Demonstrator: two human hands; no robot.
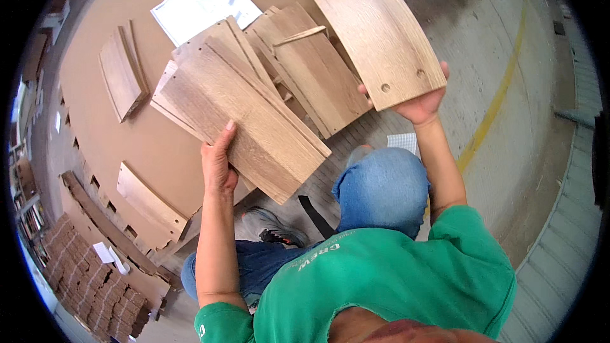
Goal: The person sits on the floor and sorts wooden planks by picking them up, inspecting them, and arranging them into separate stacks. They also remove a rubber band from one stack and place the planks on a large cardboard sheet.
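Observation:
My left hand (219,162) grips the near left edge of a grooved wood-grain panel (260,124), thumb on its top face, fingers hidden beneath. That panel lies tilted over other boards. Raised at the right, my right hand (422,107) holds a second wood-grain panel (381,32) from below by its near end. Two round holes show near that end, and small holes sit at the far one. Between the two held panels is a pile of similar boards (318,70), with a thin strip lying across it.
A printed sheet (203,3) lies on the large cardboard surface (95,140), with more boards (121,76) and a single panel (149,200) at the left. Stacked cardboard (89,279) sits at lower left. Concrete floor with a yellow line (489,124) runs along the right.

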